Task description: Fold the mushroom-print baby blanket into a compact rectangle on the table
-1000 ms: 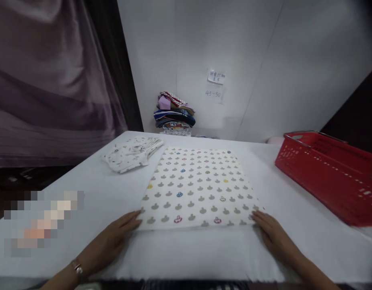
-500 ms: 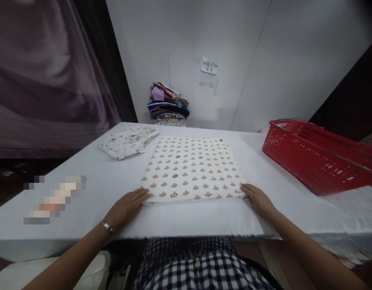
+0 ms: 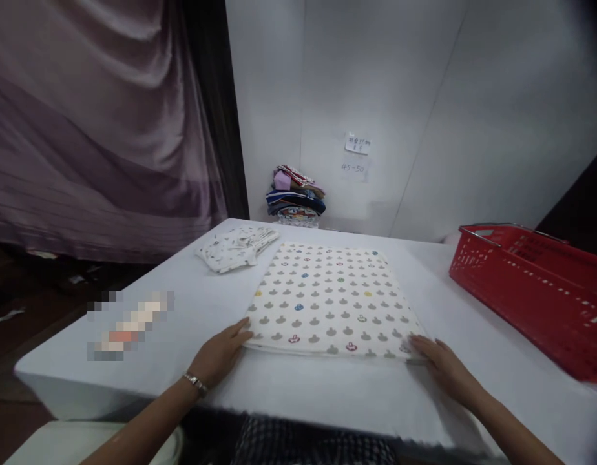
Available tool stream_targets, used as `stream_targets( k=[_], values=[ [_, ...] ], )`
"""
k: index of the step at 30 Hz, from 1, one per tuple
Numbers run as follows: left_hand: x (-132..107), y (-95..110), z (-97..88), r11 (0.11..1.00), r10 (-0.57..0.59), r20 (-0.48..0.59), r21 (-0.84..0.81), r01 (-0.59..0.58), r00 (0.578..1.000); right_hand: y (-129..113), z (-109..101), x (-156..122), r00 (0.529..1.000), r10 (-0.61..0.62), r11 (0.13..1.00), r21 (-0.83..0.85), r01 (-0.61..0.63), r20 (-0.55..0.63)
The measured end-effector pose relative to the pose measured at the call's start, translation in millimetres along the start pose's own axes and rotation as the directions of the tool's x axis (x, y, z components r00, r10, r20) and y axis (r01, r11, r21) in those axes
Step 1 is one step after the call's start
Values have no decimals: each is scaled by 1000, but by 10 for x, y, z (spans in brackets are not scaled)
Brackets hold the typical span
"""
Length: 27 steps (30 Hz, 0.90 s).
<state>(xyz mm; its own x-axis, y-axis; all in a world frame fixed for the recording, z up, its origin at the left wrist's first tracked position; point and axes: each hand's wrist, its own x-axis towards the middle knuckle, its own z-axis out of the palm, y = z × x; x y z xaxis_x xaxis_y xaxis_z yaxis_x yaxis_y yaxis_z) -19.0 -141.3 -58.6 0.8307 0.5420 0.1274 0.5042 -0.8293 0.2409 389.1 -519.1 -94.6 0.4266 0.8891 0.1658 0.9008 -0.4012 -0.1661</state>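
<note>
The cloth (image 3: pixel 322 300), touched by left hand (image 3: pixel 221 354) and right hand (image 3: pixel 446 368), whether pinched cannot be told, could be creased by uneven pulling.

Left grip (image 3: pixel 219 354) and right grip (image 3: pixel 448 369) at near corners of mushroom-print cloth (image 3: pixel 327 302)
</note>
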Motion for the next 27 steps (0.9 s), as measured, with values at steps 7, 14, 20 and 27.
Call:
stream_targets(
  k=[7,14,20,27],
  values=[
    [36,-49,104,777,-360,10,-551,306,933,-816,-231,729,993,57,900,426,-96,103],
    [137,-129,258,183,-691,279,-825,535,667,-1763,-74,1874,962,-80,713,690,-128,262],
    [162,-61,331,193,-499,377,-830,524,781,-2504,246,3048,917,17,724,628,-287,399],
    [153,14,297,290,-453,372,-798,529,810,-3032,565,4150,913,137,882,372,-288,383]
  ],
)
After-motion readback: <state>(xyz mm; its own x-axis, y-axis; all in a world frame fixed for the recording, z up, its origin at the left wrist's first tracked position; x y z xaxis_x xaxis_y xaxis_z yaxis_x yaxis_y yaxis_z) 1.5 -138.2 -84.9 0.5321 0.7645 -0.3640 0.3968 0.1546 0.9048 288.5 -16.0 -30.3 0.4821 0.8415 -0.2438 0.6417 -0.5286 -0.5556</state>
